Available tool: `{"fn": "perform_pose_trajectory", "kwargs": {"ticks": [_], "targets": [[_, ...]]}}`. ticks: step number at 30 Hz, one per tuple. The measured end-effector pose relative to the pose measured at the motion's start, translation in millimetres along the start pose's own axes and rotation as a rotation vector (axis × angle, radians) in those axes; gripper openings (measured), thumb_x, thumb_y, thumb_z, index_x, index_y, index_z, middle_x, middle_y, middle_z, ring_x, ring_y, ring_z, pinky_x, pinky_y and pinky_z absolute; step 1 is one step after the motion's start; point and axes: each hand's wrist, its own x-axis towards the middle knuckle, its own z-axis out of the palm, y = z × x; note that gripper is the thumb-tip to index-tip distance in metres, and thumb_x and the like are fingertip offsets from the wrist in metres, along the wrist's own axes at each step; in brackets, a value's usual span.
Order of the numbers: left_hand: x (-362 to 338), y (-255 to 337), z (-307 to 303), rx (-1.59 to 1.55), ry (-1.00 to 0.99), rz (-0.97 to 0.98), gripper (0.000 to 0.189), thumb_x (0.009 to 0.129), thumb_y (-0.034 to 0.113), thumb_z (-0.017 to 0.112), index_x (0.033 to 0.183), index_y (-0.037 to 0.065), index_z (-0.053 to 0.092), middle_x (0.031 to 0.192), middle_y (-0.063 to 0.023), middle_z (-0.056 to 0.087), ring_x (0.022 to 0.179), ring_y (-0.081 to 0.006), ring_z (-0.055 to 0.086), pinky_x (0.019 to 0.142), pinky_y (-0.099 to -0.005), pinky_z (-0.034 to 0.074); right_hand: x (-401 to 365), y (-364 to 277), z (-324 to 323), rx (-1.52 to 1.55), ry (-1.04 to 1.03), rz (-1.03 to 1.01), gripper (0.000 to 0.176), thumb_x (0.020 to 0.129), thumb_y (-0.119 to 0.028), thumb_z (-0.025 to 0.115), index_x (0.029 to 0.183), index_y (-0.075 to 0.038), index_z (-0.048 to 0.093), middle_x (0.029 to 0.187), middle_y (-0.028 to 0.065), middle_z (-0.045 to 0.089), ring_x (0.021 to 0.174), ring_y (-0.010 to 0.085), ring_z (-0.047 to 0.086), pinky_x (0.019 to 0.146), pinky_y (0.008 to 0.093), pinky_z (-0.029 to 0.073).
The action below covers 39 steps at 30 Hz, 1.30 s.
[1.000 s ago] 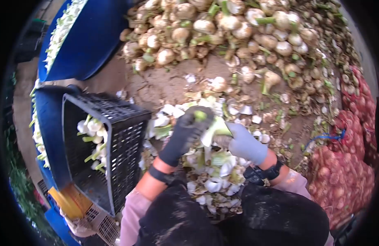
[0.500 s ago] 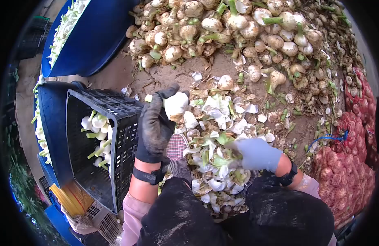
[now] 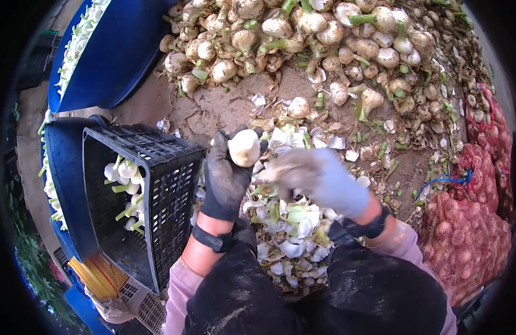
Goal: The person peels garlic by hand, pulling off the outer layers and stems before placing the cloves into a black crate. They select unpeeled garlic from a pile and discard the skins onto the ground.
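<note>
A white bulb [image 3: 244, 148] rests in the fingers of my left hand [image 3: 225, 173], which wears a dark glove and is closed round it. My right hand [image 3: 319, 177], in a grey glove with a brown, dirty front, is beside the bulb on its right. Motion smears its fingers, so I cannot make out whether they hold anything. Beneath both hands lies a heap of peeled skins [image 3: 294, 223]. To the left, a black crate [image 3: 174, 184] tipped on its side holds several clean white bulbs [image 3: 124, 173] with green stems.
A large pile of dirty bulbs [image 3: 325, 36] covers the ground ahead. Blue tubs [image 3: 116, 53] with trimmed bulbs stand at the left. Red net sacks [image 3: 459, 240] full of bulbs are at the right. Yellow sticks [image 3: 96, 273] lie at the lower left.
My right hand has moved left and up, close to the bulb. My left hand has shifted slightly right with the bulb still in it. The view has also shifted a little.
</note>
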Motion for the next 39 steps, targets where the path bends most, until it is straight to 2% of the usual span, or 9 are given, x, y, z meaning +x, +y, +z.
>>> {"fn": "perform_pose_trajectory", "kwargs": {"ticks": [2, 4, 6, 18, 19, 26, 30, 36, 39], "targets": [[-6.3, 0.7, 4.5, 0.153, -0.054, 0.112, 0.045, 0.100, 0.036, 0.038, 0.117, -0.004, 0.050, 0.120, -0.0247, 0.056, 0.110, -0.0355, 0.057, 0.097, -0.0491, 0.047, -5.8, -19.8, -27.0, 0.671, 0.014, 0.071, 0.030, 0.085, -0.013, 0.059, 0.113, -0.003, 0.058, 0.088, 0.0186, 0.066, 0.075, 0.0233, 0.064, 0.068, 0.0328, 0.050], [-6.9, -4.0, 9.0, -0.045, 0.030, 0.034, 0.037, 0.099, 0.029, 0.044, 0.117, -0.003, 0.050, 0.116, -0.0217, 0.058, 0.109, -0.0359, 0.057, 0.097, -0.0495, 0.047, 5.1, -9.2, -18.3, 0.531, 0.227, 0.161, 0.033, 0.084, -0.015, 0.060, 0.115, -0.003, 0.058, 0.096, 0.0216, 0.065, 0.082, 0.0261, 0.064, 0.070, 0.0340, 0.050], [-6.6, -7.5, 14.8, -0.042, 0.027, -0.005, 0.031, 0.097, 0.024, 0.050, 0.117, 0.000, 0.052, 0.114, -0.0174, 0.060, 0.105, -0.0326, 0.060, 0.092, -0.0467, 0.052, 10.1, 4.5, -14.3, -0.866, 0.210, -0.088, 0.034, 0.085, -0.019, 0.060, 0.115, -0.004, 0.058, 0.101, 0.0194, 0.064, 0.086, 0.0266, 0.064, 0.070, 0.0360, 0.050], [-24.4, -27.4, 25.9, 1.083, 0.013, 0.513, 0.020, 0.091, 0.008, 0.060, 0.099, 0.005, 0.042, 0.119, -0.0107, 0.050, 0.095, -0.0074, 0.051, 0.088, -0.0261, 0.047, 15.6, 14.2, 29.5, -0.672, 0.144, 0.189, 0.027, 0.070, -0.015, 0.063, 0.091, -0.001, 0.056, 0.071, 0.0161, 0.064, 0.068, 0.0340, 0.065, 0.062, 0.0416, 0.052], [-28.3, -24.6, 29.1, 0.958, 0.023, 0.385, 0.040, 0.089, 0.008, 0.062, 0.124, 0.002, 0.043, 0.091, 0.0013, 0.040, 0.079, -0.0077, 0.045, 0.073, -0.0203, 0.042, 14.5, 15.1, 31.2, -0.674, 0.145, 0.189, 0.027, 0.070, -0.015, 0.063, 0.091, -0.001, 0.056, 0.071, 0.0161, 0.064, 0.068, 0.0340, 0.065, 0.062, 0.0416, 0.052], [-38.0, -17.1, 21.0, 0.485, -0.105, 0.197, 0.017, 0.089, 0.002, 0.057, 0.101, 0.007, 0.046, 0.120, -0.0120, 0.052, 0.101, -0.0126, 0.052, 0.085, -0.0246, 0.045, 7.2, 31.1, 29.5, -0.249, 0.155, 0.289, 0.029, 0.078, -0.016, 0.060, 0.105, -0.006, 0.063, 0.080, 0.0173, 0.067, 0.074, 0.0333, 0.066, 0.065, 0.0406, 0.052], [-34.2, -9.4, 26.4, 0.878, -0.078, 0.452, 0.021, 0.089, 0.005, 0.060, 0.100, 0.005, 0.042, 0.132, -0.0169, 0.045, 0.110, -0.0156, 0.049, 0.090, -0.0281, 0.045, 6.3, 15.0, 24.0, 0.143, 0.094, 0.366, 0.030, 0.087, -0.020, 0.055, 0.112, -0.004, 0.062, 0.088, 0.0200, 0.067, 0.080, 0.0358, 0.065, 0.071, 0.0427, 0.051], [-26.5, -14.7, 16.5, 1.436, -0.234, 0.677, 0.024, 0.086, 0.004, 0.062, 0.100, 0.000, 0.044, 0.128, -0.0150, 0.046, 0.101, -0.0163, 0.049, 0.088, -0.0276, 0.043, 7.2, 11.3, 29.0, -0.422, 0.002, 0.270, 0.036, 0.071, -0.013, 0.058, 0.104, -0.001, 0.058, 0.092, 0.0229, 0.064, 0.089, 0.0380, 0.062, 0.075, 0.0459, 0.049], [-36.9, -8.2, 25.7, 1.117, -0.136, 0.428, 0.020, 0.087, 0.009, 0.061, 0.099, 0.001, 0.046, 0.123, -0.0149, 0.051, 0.099, -0.0175, 0.052, 0.089, -0.0301, 0.041, 9.1, 11.0, 30.2, -0.426, 0.086, 0.290, 0.030, 0.071, -0.014, 0.059, 0.099, -0.002, 0.060, 0.091, 0.0237, 0.064, 0.087, 0.0379, 0.062, 0.076, 0.0462, 0.049]]}}
